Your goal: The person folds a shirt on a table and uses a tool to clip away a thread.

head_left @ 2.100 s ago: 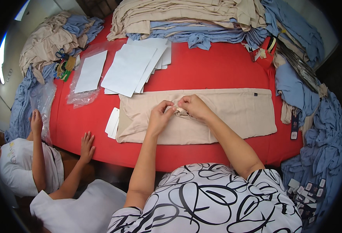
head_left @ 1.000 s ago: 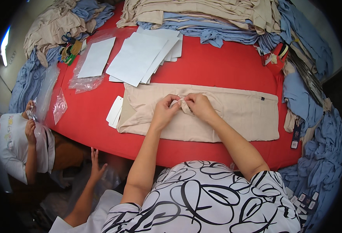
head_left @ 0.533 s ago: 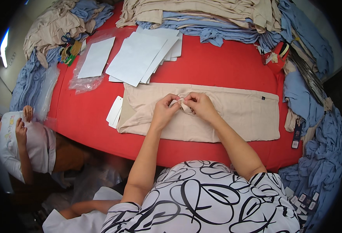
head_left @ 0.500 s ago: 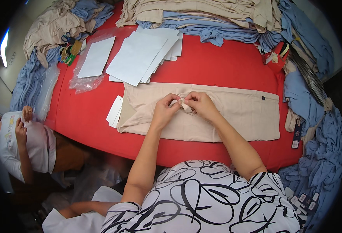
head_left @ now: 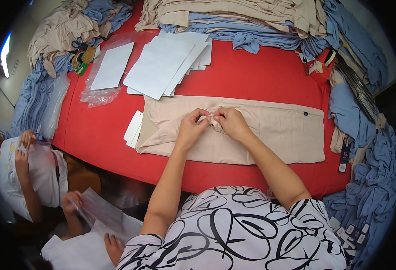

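Observation:
A folded beige garment (head_left: 279,130) lies lengthwise across the red table, with a small dark label near its right end. My left hand (head_left: 191,129) and my right hand (head_left: 231,123) meet over its middle. Thumbs and fingertips of both pinch a bunched, twisted bit of the beige cloth between them. Exactly what sits at the fingertips is too small to make out. White cards (head_left: 133,130) rest beside the garment's left end.
White sheets (head_left: 162,63) are stacked behind the garment on the red table (head_left: 252,72). Left of them, another sheet lies on clear plastic bags (head_left: 100,95). Beige and blue garments (head_left: 252,31) pile along the back and both sides. Two people stand at left, one holding a clear bag (head_left: 103,211).
My hands stay almost in place, still pinching the cloth, with slight finger movement. At lower left, a person's hands and a clear plastic bag have come up into view.

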Demonstrator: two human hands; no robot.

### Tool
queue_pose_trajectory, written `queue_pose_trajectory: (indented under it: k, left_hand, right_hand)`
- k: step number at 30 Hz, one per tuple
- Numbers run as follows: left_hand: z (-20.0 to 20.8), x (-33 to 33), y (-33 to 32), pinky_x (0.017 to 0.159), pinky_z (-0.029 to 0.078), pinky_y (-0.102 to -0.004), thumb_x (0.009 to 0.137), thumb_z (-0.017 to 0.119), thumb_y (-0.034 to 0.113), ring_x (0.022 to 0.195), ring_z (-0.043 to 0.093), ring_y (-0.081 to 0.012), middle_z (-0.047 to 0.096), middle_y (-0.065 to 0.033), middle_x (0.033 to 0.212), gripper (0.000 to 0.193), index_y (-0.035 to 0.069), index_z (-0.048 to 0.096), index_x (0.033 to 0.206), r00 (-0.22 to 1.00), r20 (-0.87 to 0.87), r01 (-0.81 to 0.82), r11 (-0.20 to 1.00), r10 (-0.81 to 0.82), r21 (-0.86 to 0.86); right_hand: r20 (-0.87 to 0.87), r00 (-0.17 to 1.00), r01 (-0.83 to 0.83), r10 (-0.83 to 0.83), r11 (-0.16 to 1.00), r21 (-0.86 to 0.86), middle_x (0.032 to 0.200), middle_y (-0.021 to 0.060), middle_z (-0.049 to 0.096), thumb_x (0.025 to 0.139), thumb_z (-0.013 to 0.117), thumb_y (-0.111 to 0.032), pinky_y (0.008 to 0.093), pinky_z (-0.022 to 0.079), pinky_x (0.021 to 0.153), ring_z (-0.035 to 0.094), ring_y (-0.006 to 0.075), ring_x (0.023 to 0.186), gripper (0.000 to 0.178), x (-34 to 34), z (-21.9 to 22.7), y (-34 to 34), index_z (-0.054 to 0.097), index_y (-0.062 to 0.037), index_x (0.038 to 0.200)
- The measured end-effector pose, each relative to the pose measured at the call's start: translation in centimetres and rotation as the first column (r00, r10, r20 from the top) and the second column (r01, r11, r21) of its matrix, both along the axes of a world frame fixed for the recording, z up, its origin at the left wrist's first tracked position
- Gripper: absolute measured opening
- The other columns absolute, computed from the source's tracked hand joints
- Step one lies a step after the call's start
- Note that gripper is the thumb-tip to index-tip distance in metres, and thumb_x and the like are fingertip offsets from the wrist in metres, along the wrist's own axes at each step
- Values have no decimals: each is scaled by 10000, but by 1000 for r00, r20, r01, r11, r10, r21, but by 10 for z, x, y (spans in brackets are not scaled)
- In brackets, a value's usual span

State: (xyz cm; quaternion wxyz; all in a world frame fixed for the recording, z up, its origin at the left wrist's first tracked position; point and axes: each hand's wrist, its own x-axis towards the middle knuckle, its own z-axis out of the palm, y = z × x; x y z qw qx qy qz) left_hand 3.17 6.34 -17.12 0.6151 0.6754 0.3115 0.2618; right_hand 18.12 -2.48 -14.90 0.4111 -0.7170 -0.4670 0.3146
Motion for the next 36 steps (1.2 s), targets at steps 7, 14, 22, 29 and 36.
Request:
queue_pose_trajectory:
  k: [7,14,22,29,36]
  left_hand:
    - [4,3,4,698,420,-227,903,647,106,794,519,-61,605,-1,852,123,2,626,965,1000,-17,4,1000,-4,-9]
    - [9,6,2,632,387,-215,884,643,86,724,474,-48,550,25,769,122,-1,615,964,998,-53,-27,998,29,51]
    - [10,2,-1,781,435,-253,918,617,116,884,537,-92,615,-24,915,125,10,600,983,1000,-18,3,1000,-3,-25]
    - [4,2,4,819,421,-253,922,614,100,916,528,-91,610,-19,938,107,18,597,989,999,19,38,997,-37,-60]
    - [6,4,3,795,414,-250,921,617,98,894,515,-85,594,-6,923,98,21,592,977,1000,10,22,997,-21,-76]
  right_hand:
    - [-166,986,-7,2,999,-32,680,28,580,928,589,-137,270,410,572,502,98,612,163,6,-11,5,641,15,904]
    - [-242,970,-1,-5,1000,-25,676,64,622,893,639,-159,306,447,568,560,128,604,189,10,-13,6,682,20,934]
    - [-359,933,-72,27,991,-111,722,-11,589,911,648,-124,233,448,545,502,63,621,137,11,-2,4,688,2,945]
    - [-566,824,-109,27,988,-112,727,9,593,885,670,-78,232,439,534,502,80,619,98,23,-2,7,681,18,902]
    - [-606,796,-112,3,983,-143,740,27,598,870,675,-55,232,441,534,510,89,615,97,29,-6,12,672,33,908]
